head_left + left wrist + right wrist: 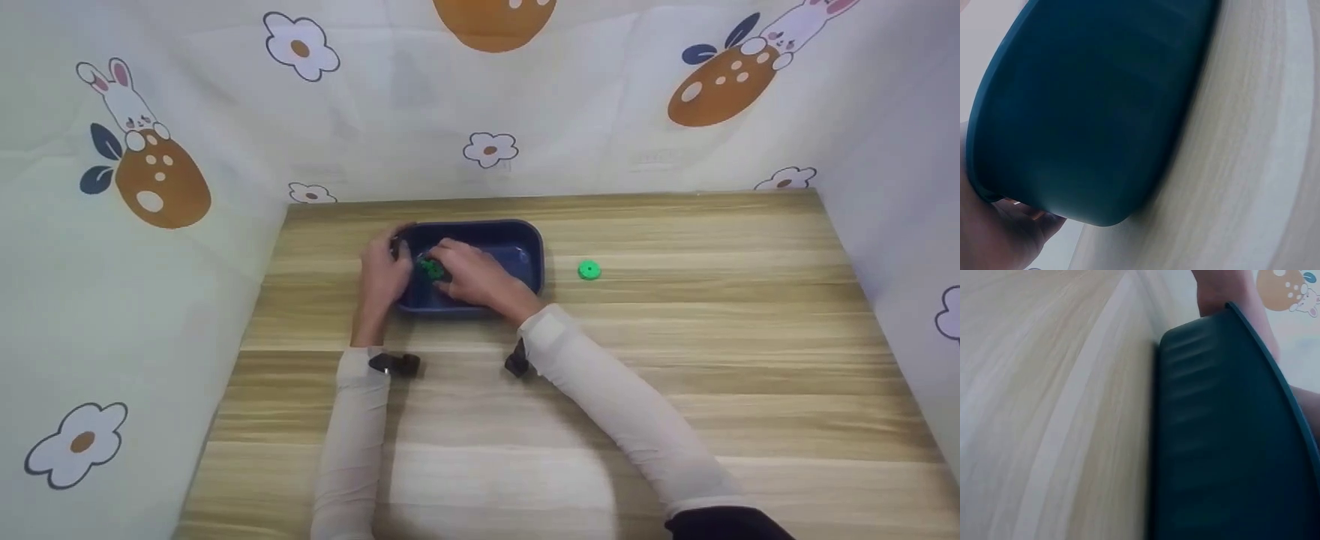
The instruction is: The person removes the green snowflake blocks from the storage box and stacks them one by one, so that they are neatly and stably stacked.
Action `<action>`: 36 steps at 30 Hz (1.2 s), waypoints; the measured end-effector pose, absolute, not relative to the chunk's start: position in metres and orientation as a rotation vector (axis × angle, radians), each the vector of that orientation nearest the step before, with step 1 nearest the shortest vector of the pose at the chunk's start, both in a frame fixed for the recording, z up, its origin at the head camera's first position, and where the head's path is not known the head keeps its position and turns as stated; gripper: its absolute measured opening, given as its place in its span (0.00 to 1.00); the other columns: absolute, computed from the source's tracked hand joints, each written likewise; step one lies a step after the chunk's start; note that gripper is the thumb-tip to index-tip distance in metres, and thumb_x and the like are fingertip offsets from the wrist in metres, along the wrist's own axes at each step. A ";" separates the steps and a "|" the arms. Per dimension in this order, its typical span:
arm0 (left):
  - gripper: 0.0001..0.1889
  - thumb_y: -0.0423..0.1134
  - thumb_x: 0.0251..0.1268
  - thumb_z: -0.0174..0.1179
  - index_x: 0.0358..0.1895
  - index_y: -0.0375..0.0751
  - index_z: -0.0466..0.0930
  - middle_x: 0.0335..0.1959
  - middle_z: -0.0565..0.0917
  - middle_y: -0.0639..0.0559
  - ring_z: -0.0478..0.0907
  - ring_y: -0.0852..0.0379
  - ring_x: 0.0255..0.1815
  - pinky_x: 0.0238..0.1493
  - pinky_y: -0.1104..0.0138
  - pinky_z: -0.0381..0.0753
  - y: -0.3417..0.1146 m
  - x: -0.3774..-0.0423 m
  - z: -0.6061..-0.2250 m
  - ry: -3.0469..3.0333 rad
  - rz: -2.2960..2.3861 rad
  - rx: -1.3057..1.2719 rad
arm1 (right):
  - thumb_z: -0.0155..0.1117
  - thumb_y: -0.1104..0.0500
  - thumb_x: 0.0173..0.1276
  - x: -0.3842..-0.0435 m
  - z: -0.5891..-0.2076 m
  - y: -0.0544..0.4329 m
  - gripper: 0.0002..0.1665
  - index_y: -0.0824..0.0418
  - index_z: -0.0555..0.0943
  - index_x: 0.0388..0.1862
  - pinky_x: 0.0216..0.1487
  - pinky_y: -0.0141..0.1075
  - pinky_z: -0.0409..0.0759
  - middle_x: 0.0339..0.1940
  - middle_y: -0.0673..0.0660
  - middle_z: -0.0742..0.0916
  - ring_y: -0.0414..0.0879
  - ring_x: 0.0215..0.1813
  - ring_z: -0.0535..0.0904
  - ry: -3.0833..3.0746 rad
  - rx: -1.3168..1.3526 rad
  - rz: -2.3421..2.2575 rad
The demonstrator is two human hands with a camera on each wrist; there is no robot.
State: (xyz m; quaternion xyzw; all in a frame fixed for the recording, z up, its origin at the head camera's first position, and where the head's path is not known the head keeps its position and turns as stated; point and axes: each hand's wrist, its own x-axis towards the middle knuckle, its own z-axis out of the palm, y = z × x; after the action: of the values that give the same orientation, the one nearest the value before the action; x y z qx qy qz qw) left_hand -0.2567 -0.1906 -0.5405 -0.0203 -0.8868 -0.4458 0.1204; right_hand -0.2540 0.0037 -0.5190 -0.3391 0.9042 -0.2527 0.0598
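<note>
A dark blue rectangular basin (536,255) stands on the wooden table. My left hand (384,271) grips its left end, thumb over the rim and fingers outside; in the left wrist view that hand (1008,236) shows at the basin's end. Reaching over the front side, my right hand (476,276) is inside the basin. Its thumb and fingers pinch a small, knobbly green piece (431,268) near the left end, partly covered by the fingers. From the right wrist, the basin's outer wall (1219,427) hides the fingers. A bright green round disc (589,270) lies right of the basin.
Wood-grained tabletop (735,337) spreads around the basin. Pale cloth walls (570,112) with bunny and flower prints enclose its back and sides. Dark wrist camera mounts (405,365) stick out from both sleeves, over the table in front of the basin.
</note>
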 end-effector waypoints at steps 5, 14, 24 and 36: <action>0.21 0.27 0.77 0.53 0.66 0.42 0.85 0.65 0.87 0.41 0.83 0.44 0.70 0.74 0.50 0.81 -0.191 -0.257 -0.541 -2.586 -1.311 -0.056 | 0.74 0.54 0.74 -0.253 -0.517 -0.006 0.31 0.58 0.80 0.73 0.64 0.55 0.88 0.69 0.59 0.83 0.57 0.69 0.82 2.791 -0.980 -0.638; 0.21 0.28 0.78 0.53 0.67 0.43 0.85 0.67 0.86 0.41 0.81 0.44 0.72 0.77 0.51 0.79 -0.192 -0.256 -0.541 -2.607 -1.288 -0.046 | 0.71 0.50 0.77 -0.256 -0.518 -0.021 0.30 0.59 0.79 0.72 0.62 0.57 0.89 0.67 0.60 0.84 0.58 0.69 0.82 2.845 -0.829 -0.483; 0.21 0.26 0.76 0.53 0.65 0.40 0.86 0.64 0.88 0.40 0.84 0.44 0.68 0.70 0.50 0.83 -0.191 -0.256 -0.540 -2.575 -1.319 -0.062 | 0.68 0.58 0.76 -0.262 -0.523 -0.030 0.13 0.61 0.86 0.55 0.58 0.59 0.89 0.63 0.62 0.84 0.60 0.64 0.83 2.888 -0.681 -0.558; 0.21 0.26 0.77 0.52 0.66 0.40 0.85 0.65 0.88 0.40 0.83 0.44 0.70 0.74 0.50 0.81 -0.190 -0.256 -0.538 -2.592 -1.325 -0.058 | 0.72 0.56 0.73 -0.266 -0.519 -0.020 0.11 0.61 0.88 0.48 0.55 0.58 0.90 0.56 0.63 0.87 0.61 0.57 0.86 2.871 -0.697 -0.496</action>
State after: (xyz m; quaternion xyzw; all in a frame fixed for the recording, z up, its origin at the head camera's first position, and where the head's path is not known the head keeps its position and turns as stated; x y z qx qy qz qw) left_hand -0.2558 -0.1895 -0.5379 -0.0197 -0.8842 -0.4523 0.1148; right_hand -0.2658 -0.0200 -0.5195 -0.2319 0.9559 -0.1652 0.0727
